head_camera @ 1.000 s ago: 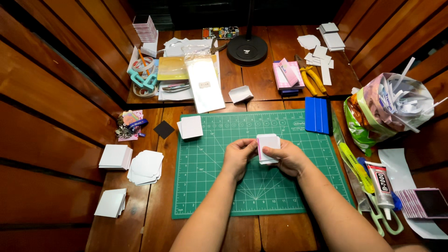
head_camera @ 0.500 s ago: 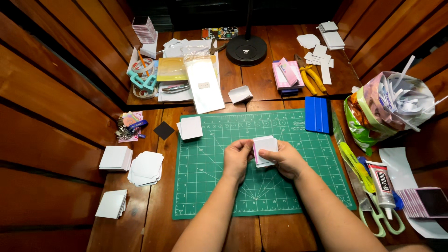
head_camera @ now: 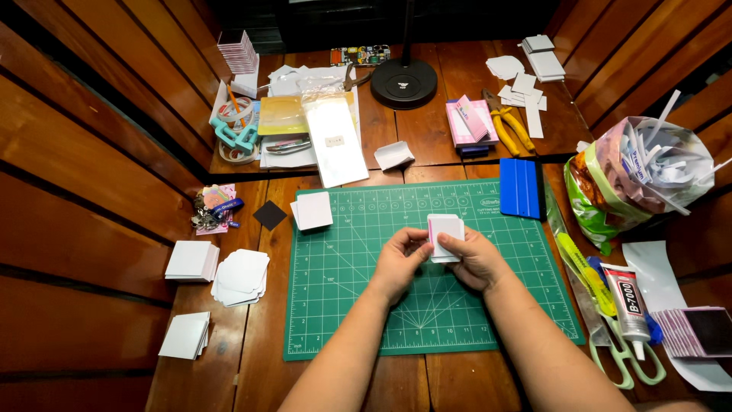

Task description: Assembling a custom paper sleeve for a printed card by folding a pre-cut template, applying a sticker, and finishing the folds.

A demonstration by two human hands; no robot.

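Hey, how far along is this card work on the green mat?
Looks done: three piles of white cards lie on the wood left of the mat, though whether they are finished is unclear. In hand: the left hand and right hand both hold one small white stack with a pink edge. Possibly left: another stack at the mat's top-left corner.

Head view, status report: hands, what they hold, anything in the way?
Left hand and right hand both pinch a small white card stack. Stack lifted over green cutting mat. Nothing in the way; blue squeegee apart.
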